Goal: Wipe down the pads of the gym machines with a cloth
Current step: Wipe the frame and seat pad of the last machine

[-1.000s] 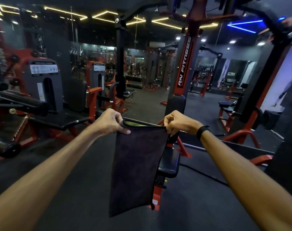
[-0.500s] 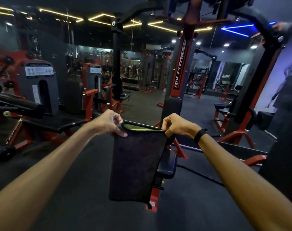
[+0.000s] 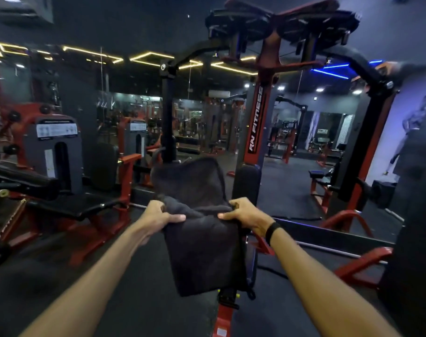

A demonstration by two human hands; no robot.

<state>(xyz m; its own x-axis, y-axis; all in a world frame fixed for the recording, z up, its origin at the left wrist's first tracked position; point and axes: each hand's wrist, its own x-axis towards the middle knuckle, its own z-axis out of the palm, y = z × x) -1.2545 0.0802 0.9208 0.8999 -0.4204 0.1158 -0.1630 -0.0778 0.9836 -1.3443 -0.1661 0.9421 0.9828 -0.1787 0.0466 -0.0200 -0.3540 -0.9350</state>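
A dark cloth (image 3: 202, 251) hangs in front of me, held at mid-height with its upper part flipped up and away from me. My left hand (image 3: 158, 214) grips its left side and my right hand (image 3: 246, 215) grips its right side, both with fingers curled round the fabric. Behind the cloth stands a red and black machine marked RN FITNESS (image 3: 255, 120). Its black back pad (image 3: 247, 183) rises upright just right of the cloth. The seat pad (image 3: 252, 266) is mostly hidden behind the cloth.
A machine with a long black bench pad (image 3: 68, 206) and grey weight-stack housing (image 3: 54, 147) stands at the left. Another red-framed machine (image 3: 353, 190) stands right. A mirror wall lies behind. Dark rubber floor (image 3: 61, 283) spreads below my arms.
The cloth hung full length from its top corners; now my hands hold it lower down and its top part has swung up and over. The view has tilted upward.
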